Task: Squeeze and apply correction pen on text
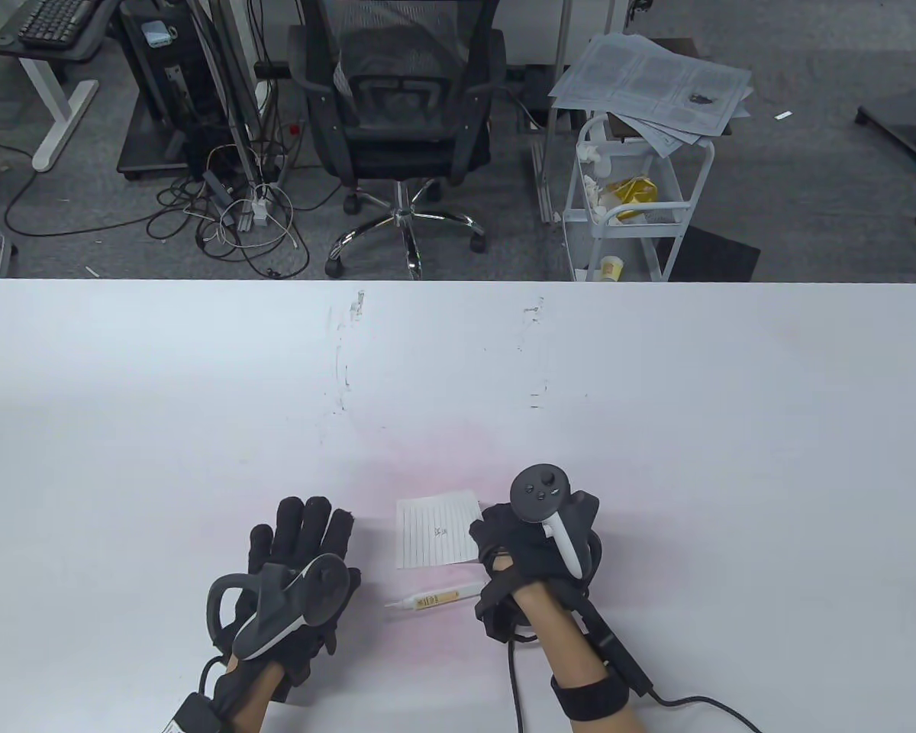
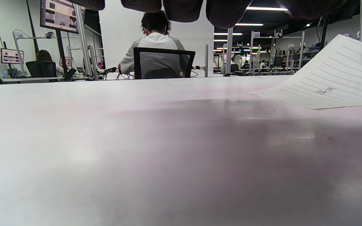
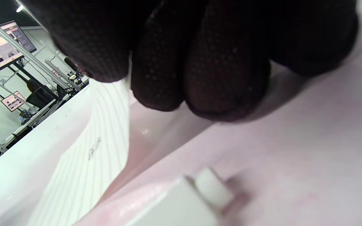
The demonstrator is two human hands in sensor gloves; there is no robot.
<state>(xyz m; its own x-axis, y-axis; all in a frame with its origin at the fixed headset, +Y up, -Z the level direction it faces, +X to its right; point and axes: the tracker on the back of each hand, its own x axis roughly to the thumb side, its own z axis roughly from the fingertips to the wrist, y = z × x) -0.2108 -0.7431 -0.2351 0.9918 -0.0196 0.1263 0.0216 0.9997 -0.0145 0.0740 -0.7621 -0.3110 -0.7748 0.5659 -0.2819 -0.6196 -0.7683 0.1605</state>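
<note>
My left hand lies flat on the white worktop at lower left of the table view, fingers spread, holding nothing. My right hand sits lower centre, fingers curled down onto the right edge of the lined paper; the left wrist view shows that edge lifted off the worktop. Whether it pinches the sheet or only presses it, I cannot tell.

The correction pen lies on the worktop just below the paper, between my hands, nearer my right wrist, untouched. The small written text sits mid-sheet.

I judge this the opening step: pen not yet picked up. Next calls for grasping the pen, then bringing its tip to the text.
</note>
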